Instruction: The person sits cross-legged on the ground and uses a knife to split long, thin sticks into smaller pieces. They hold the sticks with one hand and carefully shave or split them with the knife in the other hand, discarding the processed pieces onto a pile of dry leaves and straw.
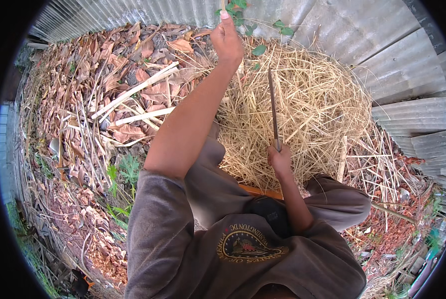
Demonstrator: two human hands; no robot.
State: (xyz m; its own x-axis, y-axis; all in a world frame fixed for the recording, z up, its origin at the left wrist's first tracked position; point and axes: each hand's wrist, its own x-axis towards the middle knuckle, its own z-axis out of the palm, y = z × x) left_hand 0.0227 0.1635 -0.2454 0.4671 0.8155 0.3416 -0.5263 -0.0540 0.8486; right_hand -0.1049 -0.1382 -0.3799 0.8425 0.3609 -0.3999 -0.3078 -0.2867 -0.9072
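My left hand [228, 44] is raised and stretched far forward, closed with the thumb pressed on a thin pale strip [223, 5], perhaps bamboo or wood. Most of that strip runs out past the top of the picture. In front of my lap, my right hand [280, 158] is wrapped round the handle of a long, narrow knife [273, 107]. Its dark blade points away from me, over a big heap of straw-coloured shavings [313, 104]. Between the blade and the strip there is a wide gap.
Corrugated metal sheets [402, 65] stand along the far and right sides. Dry brown leaves [128, 65] cover the ground at left, with pale split sticks [135, 90] on them. Green weeds [128, 169] grow beside my left leg. An orange edge [260, 191] shows by my lap.
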